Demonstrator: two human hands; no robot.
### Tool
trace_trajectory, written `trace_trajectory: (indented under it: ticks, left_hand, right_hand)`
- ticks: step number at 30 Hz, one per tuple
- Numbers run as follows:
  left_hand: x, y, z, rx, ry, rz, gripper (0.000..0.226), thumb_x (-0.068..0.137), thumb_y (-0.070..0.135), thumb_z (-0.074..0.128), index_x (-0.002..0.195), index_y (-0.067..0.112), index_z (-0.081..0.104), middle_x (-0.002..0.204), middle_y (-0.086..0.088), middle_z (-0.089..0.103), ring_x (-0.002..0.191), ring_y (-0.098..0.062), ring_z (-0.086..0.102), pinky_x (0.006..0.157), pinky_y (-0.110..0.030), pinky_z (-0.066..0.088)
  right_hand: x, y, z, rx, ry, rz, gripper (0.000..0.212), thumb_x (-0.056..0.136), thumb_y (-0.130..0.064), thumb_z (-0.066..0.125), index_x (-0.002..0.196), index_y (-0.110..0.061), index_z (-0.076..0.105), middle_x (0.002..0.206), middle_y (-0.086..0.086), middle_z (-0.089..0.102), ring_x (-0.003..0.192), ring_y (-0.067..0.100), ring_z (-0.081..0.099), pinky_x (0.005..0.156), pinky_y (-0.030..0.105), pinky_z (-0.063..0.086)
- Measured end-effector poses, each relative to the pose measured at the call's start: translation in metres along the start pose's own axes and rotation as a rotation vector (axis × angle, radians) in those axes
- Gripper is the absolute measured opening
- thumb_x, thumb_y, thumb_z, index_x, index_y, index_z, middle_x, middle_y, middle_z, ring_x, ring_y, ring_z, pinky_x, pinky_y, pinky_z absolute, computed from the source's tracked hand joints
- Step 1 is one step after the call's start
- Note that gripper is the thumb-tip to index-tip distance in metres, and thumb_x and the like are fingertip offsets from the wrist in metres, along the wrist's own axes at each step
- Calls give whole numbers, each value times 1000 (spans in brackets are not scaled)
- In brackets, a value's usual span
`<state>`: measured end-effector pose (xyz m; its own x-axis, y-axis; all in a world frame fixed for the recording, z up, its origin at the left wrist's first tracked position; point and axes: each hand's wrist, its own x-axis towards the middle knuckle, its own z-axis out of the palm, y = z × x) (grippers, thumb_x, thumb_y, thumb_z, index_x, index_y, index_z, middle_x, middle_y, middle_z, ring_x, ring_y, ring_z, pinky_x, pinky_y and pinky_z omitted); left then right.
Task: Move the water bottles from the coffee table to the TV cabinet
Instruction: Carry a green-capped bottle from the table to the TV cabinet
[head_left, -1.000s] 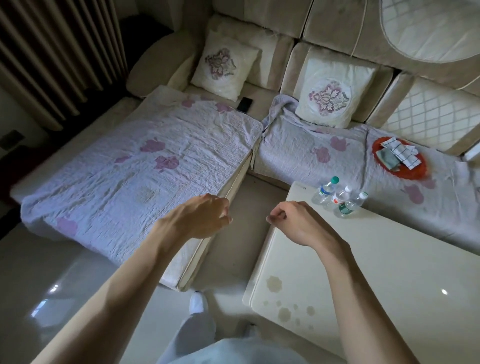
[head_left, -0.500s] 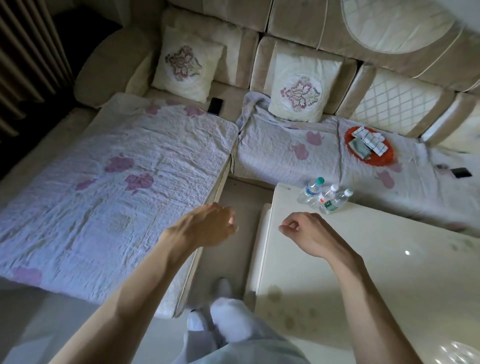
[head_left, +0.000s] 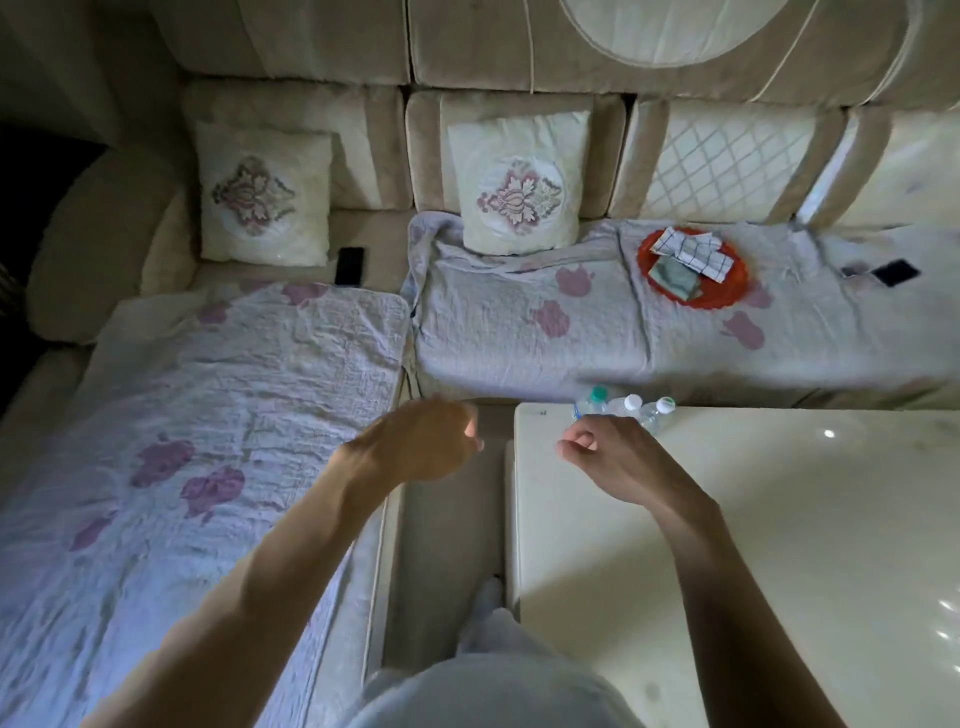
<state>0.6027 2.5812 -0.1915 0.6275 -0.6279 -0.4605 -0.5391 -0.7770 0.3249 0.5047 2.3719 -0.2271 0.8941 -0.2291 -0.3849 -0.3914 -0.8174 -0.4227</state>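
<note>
Since half a second ago the right hand (head_left: 618, 460) has advanced over the glossy cream rectangular coffee table (head_left: 779, 519). It now overlaps the three small clear plastic water bottles (head_left: 632, 404), where before a strip of bare tabletop lay between them. Only the bottles' necks and caps show above the knuckles: one green cap on the left, two whitish ones beside it. How much water they hold cannot be told, nor whether the fingers touch them. The bottles stand clustered at the table's far left corner, next to the sofa edge.

The right hand's fingers are loosely curled, thumb near the forefinger, gripping nothing. The left hand (head_left: 423, 441) has also come forward. It hangs over the gap between table and sofa, its fingers curled in loosely and holding nothing.

On the beige upholstered corner sofa (head_left: 519, 52) lies a pale lilac quilted cover with purple flower patches (head_left: 208, 389). A round red-orange tray (head_left: 727, 296) rests on it well beyond the bottles. It holds white cloths with a dark check (head_left: 693, 252) and a folded grey-green cloth (head_left: 672, 273) partly under them. Two cream embroidered cushions (head_left: 519, 187) lean against the backrest, and a black phone (head_left: 349, 265) lies just beside the left one.
</note>
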Motion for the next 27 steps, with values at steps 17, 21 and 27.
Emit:
trace_trajectory:
  ticks: [17, 21, 27]
  left_hand:
    - [234, 30, -20, 240, -358, 280, 36, 99, 40, 45, 119, 14, 58, 124, -7, 63, 115, -25, 57, 97, -36, 43]
    - [296, 30, -23, 277, -478, 347, 34, 100, 37, 43, 122, 16, 56, 124, -5, 62, 112, -23, 58, 97, -35, 46]
    - [367, 15, -17, 276, -558, 396, 27, 99, 32, 42, 106, 14, 60, 108, -7, 67, 88, -19, 59, 81, -31, 48]
  right_hand:
    - [123, 98, 7, 262, 24, 349, 35, 90, -24, 64, 120, -7, 60, 120, 10, 63, 106, 23, 60, 88, 26, 42]
    - [176, 113, 26, 352, 78, 511, 54, 89, -23, 67, 138, -10, 47, 141, 12, 49, 125, 28, 54, 105, 36, 41]
    - [248, 126, 59, 412, 105, 629, 63, 84, -7, 67, 142, -8, 41, 145, 16, 37, 121, 38, 54, 104, 41, 43]
